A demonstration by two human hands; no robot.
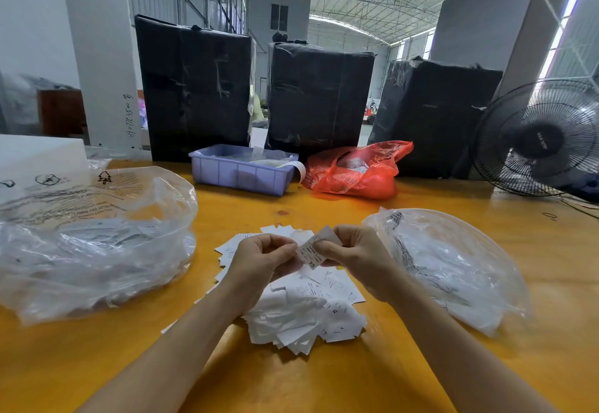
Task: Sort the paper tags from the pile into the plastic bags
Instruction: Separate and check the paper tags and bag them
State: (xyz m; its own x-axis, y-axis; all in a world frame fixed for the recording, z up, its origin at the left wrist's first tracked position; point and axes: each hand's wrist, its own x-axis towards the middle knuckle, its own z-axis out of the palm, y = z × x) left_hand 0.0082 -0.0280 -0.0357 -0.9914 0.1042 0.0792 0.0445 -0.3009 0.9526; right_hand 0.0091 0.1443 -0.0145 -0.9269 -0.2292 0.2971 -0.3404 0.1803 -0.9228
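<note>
the paper tag pinched between both hands reads "xs" at its lower end, above small print too fine to read. a tag in the pile reads "xl". the left plastic bag carries a tree sign and blurred warning print, and the white pillar bears handwritten digits i cannot read surely.
</note>
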